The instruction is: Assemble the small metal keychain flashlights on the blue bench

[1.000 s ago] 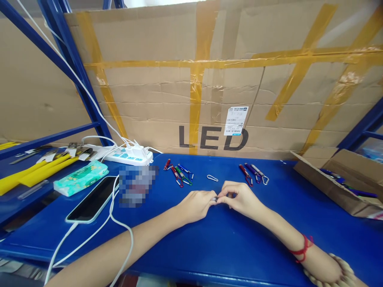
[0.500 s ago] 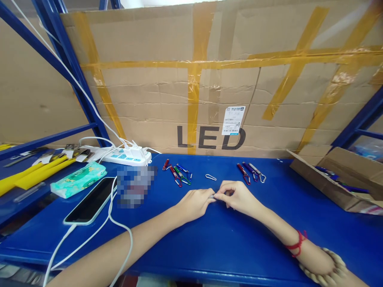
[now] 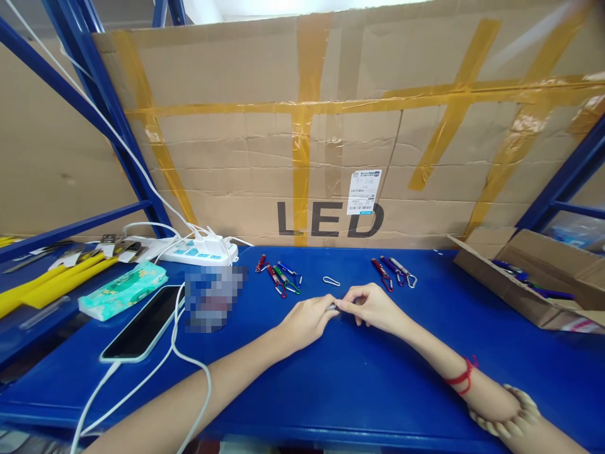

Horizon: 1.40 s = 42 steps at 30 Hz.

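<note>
Over the middle of the blue table, my left hand (image 3: pixel 307 323) is closed round a small silver flashlight (image 3: pixel 333 308), mostly hidden by the fingers. The fingers of my right hand (image 3: pixel 371 306) pinch at its right end; any small part between them is too small to make out. Just beyond my hands lies a loose silver carabiner (image 3: pixel 331 281). Several keychain flashlights (image 3: pixel 285 278) in red, green and blue, with carabiners, lie to the left of it. To the right are a red keychain flashlight (image 3: pixel 382 273) and blue and silver ones (image 3: pixel 403 272).
An open cardboard box (image 3: pixel 510 287) with more flashlights stands at the right. On the left are a phone (image 3: pixel 144 325) on a white cable, a tissue pack (image 3: pixel 123 290) and a power strip (image 3: pixel 198 252). A large cardboard panel (image 3: pixel 236 157) closes off the back.
The camera view has shifted slightly. More of the silver flashlight shows between my hands, and my right fingers have changed their pinch a little at its end.
</note>
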Motion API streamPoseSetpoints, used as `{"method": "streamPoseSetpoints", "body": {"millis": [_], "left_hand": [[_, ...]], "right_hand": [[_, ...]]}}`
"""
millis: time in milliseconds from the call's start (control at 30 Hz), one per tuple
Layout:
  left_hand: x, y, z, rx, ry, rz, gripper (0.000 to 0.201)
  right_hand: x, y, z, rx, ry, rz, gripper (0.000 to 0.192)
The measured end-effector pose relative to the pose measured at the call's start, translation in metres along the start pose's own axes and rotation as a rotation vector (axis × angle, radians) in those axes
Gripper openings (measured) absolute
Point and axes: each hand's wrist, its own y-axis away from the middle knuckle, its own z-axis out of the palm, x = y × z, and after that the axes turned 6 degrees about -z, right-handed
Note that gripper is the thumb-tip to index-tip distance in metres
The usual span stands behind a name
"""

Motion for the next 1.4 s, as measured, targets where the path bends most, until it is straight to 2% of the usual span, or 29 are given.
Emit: {"method": "streamPoseSetpoints", "body": {"millis": [333, 600, 800, 967, 1233, 1400], "left_hand": [[0.005, 0.003, -0.003, 0.024, 0.094, -0.029, 0.017], [0.004, 0.002, -0.001, 0.131, 0.090, -0.085, 0.016], [0.007, 0.003, -0.003, 0.193, 0.094, -0.145, 0.012], [0.007, 0.002, -0.004, 0.229, 0.108, -0.230, 0.009], [0.005, -0.002, -0.007, 0.291, 0.213, -0.412, 0.010], [0.003, -0.004, -0.010, 0.348, 0.451, -0.477, 0.008]], "right_hand": [[0.007, -0.001, -0.006, 0.039, 0.019, -0.070, 0.031], [0.006, -0.002, -0.002, 0.092, 0.122, -0.139, 0.034], [0.014, -0.004, -0.004, 0.162, 0.259, -0.158, 0.036], [0.017, -0.006, -0.005, 0.242, 0.468, -0.194, 0.028], [0.019, -0.006, -0.006, 0.206, 0.455, -0.192, 0.026], [0.021, -0.006, -0.005, 0.165, 0.454, -0.213, 0.026]]}}
